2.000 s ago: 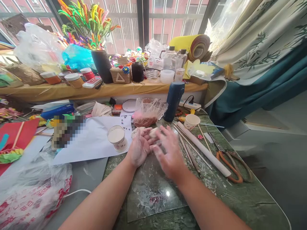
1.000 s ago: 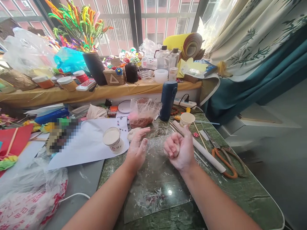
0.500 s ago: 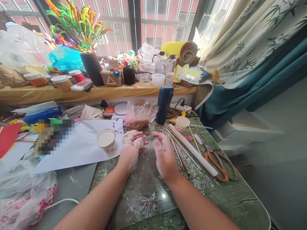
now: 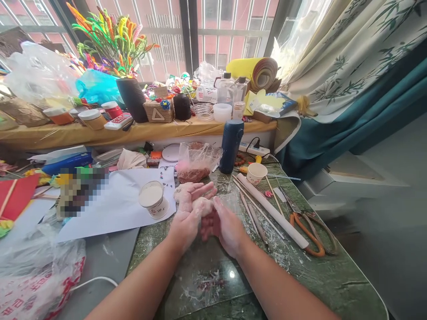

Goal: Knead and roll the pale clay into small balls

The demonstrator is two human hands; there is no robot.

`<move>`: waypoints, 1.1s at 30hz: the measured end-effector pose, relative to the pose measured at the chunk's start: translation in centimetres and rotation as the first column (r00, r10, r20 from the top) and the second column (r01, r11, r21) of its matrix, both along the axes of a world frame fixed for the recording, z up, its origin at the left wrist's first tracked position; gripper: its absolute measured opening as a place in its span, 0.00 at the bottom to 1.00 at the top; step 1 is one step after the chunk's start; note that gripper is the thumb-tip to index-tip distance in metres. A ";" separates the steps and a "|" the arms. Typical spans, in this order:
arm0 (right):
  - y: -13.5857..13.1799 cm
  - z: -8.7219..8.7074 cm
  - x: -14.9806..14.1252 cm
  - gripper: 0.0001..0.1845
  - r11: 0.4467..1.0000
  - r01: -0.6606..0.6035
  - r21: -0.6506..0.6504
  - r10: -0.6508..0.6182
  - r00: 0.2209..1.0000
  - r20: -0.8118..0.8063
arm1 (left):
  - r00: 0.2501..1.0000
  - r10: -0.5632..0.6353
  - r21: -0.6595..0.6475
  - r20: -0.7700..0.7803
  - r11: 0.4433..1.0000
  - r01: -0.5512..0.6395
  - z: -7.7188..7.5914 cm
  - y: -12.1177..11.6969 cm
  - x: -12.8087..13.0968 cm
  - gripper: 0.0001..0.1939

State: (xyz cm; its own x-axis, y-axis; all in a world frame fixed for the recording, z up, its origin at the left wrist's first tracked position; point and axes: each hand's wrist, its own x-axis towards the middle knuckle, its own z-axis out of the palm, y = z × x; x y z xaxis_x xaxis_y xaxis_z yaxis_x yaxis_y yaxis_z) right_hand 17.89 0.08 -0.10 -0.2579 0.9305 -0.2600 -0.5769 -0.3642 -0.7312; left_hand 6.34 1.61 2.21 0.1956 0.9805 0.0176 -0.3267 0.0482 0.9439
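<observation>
Left hand (image 4: 187, 215) outspread, pale dough (image 4: 203, 206) at its palm; right hand (image 4: 230, 226) loosely cupped alongside

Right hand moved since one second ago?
Yes, leftward: the right hand overlapped the pale rod in view then; now a gap shows between them, and it is beside the left hand.

The bench (image 4: 336, 278) is lit by daylight from the window (image 4: 220, 40); glare is reflected by the clear sheet (image 4: 207, 266). The right edge is dimmed and smeared; a patch at left is pixelated.
</observation>
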 end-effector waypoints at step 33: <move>-1.0 -0.5 0.3 0.30 0.976 0.079 0.201 -0.135 0.948 0.287 | 0.967 -0.190 -0.133 -0.172 0.977 0.168 -1.0 -0.6 1.0 0.20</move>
State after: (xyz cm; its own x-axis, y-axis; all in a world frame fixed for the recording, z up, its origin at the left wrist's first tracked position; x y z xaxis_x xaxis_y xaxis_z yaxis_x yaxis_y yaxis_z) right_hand 18.15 -0.96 -0.57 -0.0917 0.9872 -0.1305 -0.3511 -0.1547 -0.9235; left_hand 7.35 1.04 1.20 0.3576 0.9223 -0.1467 -0.1257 0.2032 0.9710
